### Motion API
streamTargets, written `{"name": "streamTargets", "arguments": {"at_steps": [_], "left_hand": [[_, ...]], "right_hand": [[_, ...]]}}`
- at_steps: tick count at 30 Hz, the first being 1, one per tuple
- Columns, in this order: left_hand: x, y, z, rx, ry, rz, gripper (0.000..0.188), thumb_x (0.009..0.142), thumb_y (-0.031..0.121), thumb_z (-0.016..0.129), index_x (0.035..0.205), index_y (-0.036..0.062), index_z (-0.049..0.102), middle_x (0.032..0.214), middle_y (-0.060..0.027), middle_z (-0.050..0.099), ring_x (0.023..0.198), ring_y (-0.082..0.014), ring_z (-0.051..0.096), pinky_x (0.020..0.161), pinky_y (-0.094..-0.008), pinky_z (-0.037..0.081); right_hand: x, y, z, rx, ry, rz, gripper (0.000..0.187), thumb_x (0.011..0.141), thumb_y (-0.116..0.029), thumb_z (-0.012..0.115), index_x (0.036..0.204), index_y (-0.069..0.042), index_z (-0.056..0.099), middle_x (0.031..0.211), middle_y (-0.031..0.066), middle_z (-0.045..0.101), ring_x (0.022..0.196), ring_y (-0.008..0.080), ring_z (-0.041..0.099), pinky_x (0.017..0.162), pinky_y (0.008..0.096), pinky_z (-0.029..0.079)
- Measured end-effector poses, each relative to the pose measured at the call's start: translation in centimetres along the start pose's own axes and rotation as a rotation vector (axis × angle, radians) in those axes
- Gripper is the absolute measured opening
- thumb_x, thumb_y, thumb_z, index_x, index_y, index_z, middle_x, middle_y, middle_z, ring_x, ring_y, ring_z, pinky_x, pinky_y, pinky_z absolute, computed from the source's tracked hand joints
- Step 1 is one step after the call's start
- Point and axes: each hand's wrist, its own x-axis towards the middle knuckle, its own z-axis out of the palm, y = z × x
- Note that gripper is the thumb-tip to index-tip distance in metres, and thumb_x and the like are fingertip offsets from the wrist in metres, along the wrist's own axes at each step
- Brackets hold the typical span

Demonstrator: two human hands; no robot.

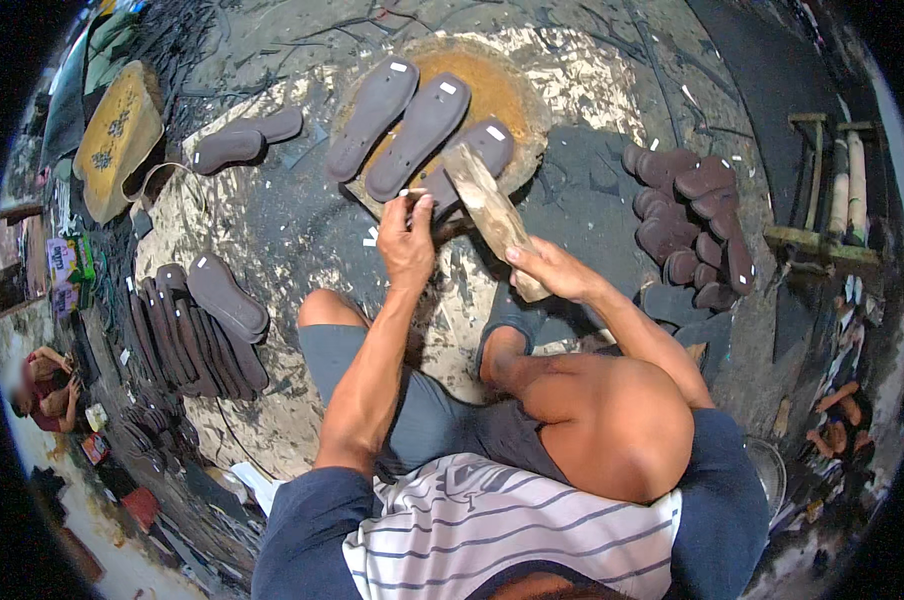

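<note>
Three dark brown sandal soles lie on a round wooden chopping block (507, 75): a left one (372, 115), a middle one (419, 135) and a right one (492, 140), each with a small white tag at its far end. My right hand (557, 270) is closed round the near end of a rough wooden stick (492, 205). The stick's far end overlaps the right sole and hides part of it. At the near edge of the block, my left hand (409, 240) pinches a small white piece (412, 191) by the middle sole's near end.
Stacked soles stand at left (187, 330), and piled soles lie at right (682, 215). Two more soles (247, 140) rest far left, near a yellow-topped wooden slab (122, 140). A wooden rack (827, 245) stands far right. People sit at the left (52, 390) and right (837, 420) edges.
</note>
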Motion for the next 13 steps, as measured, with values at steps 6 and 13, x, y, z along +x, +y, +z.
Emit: {"name": "streamTargets", "arguments": {"at_steps": [6, 13], "left_hand": [[-1.4, 0.4, -1.9, -0.207, 0.146, -0.133, 0.020, 0.102, 0.018, 0.065, 0.104, -0.0012, 0.067, 0.093, -0.0142, 0.064, 0.086, -0.0265, 0.065, 0.080, -0.0368, 0.052], [4.2, 2.4, -1.7, 0.227, -0.148, 0.431, 0.023, 0.096, 0.016, 0.071, 0.112, -0.0007, 0.066, 0.096, -0.0216, 0.066, 0.099, -0.0321, 0.069, 0.091, -0.0393, 0.055]], "right_hand": [[-0.2, -0.5, 2.3, -0.123, -0.039, -0.066, 0.062, 0.104, -0.054, 0.056, 0.135, 0.000, 0.054, 0.108, 0.0041, 0.063, 0.095, 0.0120, 0.057, 0.083, 0.0298, 0.051], [0.6, -2.5, 2.5, 0.001, 0.093, -0.328, 0.079, 0.096, -0.048, 0.071, 0.155, -0.005, 0.041, 0.152, 0.0121, 0.048, 0.141, 0.0161, 0.041, 0.122, 0.0339, 0.026]]}}
